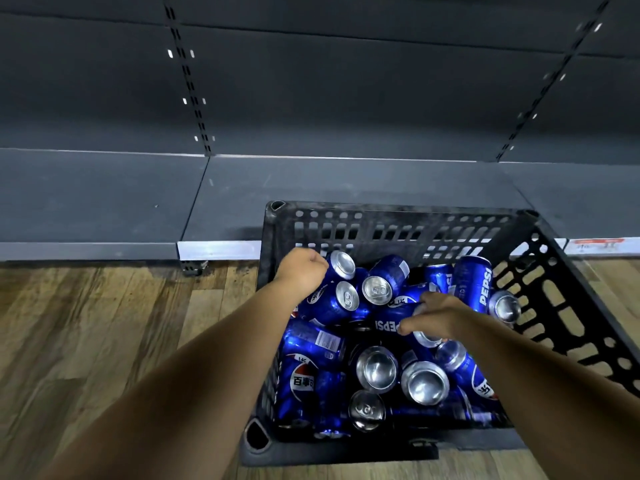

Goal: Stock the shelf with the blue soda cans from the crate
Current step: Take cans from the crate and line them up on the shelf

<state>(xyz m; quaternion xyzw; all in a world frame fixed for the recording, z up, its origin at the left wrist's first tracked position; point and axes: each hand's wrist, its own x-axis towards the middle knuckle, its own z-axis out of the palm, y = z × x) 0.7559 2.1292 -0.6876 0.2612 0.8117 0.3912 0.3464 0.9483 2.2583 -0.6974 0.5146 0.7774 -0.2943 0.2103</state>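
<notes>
A black plastic crate (568, 306) stands on the floor, holding several blue soda cans piled loosely. My left hand (303, 271) reaches into its far left corner and curls around a blue can (341, 265) whose silver top points up. My right hand (440, 317) is in the middle of the crate, fingers and thumb wrapped round another blue can (388, 323) lying on its side with white lettering showing. The dark grey shelf (346, 188) runs just behind the crate with nothing on it.
Wooden floor (104, 341) spreads to the left of the crate. The shelf's pale front edge strip (218, 250) sits low, near floor level. Slotted uprights (188, 77) divide the dark back panel. A red price label (597, 242) is at the right.
</notes>
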